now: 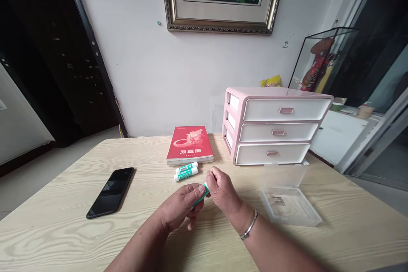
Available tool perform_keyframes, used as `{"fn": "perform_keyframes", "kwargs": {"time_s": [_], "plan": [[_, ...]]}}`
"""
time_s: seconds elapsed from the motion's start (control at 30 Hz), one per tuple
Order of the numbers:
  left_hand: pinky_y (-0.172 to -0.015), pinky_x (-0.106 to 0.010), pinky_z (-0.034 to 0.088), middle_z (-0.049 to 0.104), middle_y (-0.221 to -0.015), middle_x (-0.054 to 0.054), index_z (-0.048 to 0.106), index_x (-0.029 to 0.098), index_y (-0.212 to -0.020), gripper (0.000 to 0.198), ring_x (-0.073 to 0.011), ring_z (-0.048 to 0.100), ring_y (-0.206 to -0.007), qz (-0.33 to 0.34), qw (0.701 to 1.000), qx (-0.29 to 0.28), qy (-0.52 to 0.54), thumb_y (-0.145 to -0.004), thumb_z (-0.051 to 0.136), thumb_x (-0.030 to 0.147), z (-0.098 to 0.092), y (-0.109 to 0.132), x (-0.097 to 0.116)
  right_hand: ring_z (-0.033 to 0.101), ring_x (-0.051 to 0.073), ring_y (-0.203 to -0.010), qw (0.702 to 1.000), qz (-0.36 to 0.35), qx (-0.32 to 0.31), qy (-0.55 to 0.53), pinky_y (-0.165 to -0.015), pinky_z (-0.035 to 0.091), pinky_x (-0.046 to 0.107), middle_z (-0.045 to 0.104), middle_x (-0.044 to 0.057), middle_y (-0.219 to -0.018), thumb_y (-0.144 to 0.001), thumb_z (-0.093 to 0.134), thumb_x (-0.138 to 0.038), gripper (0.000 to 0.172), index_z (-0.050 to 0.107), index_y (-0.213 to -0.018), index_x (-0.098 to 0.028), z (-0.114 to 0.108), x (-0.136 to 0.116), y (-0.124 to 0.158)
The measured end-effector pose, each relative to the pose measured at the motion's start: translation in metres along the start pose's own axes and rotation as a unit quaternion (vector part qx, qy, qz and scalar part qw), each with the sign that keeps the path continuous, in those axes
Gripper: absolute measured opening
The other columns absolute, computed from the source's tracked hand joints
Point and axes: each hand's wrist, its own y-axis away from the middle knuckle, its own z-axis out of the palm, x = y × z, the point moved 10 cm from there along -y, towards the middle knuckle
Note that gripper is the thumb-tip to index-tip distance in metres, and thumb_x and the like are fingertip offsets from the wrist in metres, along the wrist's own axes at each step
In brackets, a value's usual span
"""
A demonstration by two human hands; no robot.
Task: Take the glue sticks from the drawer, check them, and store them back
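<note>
Between my two hands is a green-and-white glue stick [201,196], tilted up toward the right. My left hand [181,205] wraps round its green body, thumb along the top. The fingers of my right hand [222,189] close over its white end and hide most of it. Just beyond my left hand, two similar glue sticks [186,173] lie side by side on the table, near the front edge of a red book [190,143].
A black phone [111,192] lies at the left of the wooden table [57,229]. On the right, a clear plastic box [291,206] stands with its lid up, in front of a pink-and-white drawer unit [277,131]. A wall with a framed picture [219,25] rises behind.
</note>
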Motion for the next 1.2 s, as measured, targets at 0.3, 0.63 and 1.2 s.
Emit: {"fn": "perform_keyframes", "kwargs": {"time_s": [0.3, 0.63, 1.2], "plan": [[-0.072, -0.032, 0.042, 0.067, -0.093, -0.009, 0.057, 0.023, -0.098, 0.028, -0.0240, 0.062, -0.082, 0.090, 0.867, 0.179, -0.456, -0.097, 0.043, 0.046, -0.015, 0.001, 0.027, 0.052, 0.015, -0.063, 0.993, 0.103, 0.025, 0.047, -0.059, 0.038, 0.025, 0.057, -0.003, -0.065, -0.087, 0.043, -0.028, 0.018, 0.058, -0.081, -0.021, 0.000, 0.033, -0.001], [-0.048, -0.022, 0.031, 0.041, -0.064, 0.006, 0.050, 0.020, -0.091, 0.047, -0.0093, 0.036, -0.050, 0.028, 0.993, 0.064, -0.090, -0.093, 0.040, 0.065, -0.011, 0.008, 0.013, 0.048, 0.015, -0.057, 0.993, 0.018, 0.111, 0.039, -0.057, 0.037, 0.027, 0.052, -0.004, -0.063, -0.093, 0.035, -0.032, 0.028, 0.060, -0.101, -0.020, -0.046, 0.005, -0.011], [-0.080, -0.033, 0.046, 0.067, -0.100, -0.008, 0.054, 0.019, -0.112, 0.032, -0.0214, 0.061, -0.090, 0.133, 0.947, 0.239, -0.171, -0.090, 0.056, 0.041, -0.064, -0.006, 0.005, 0.061, 0.026, -0.106, 0.922, 0.024, 0.004, 0.387, -0.092, 0.043, 0.033, 0.067, 0.013, -0.109, -0.089, 0.056, -0.017, 0.024, 0.063, -0.112, -0.015, -0.039, 0.045, -0.015]]}}
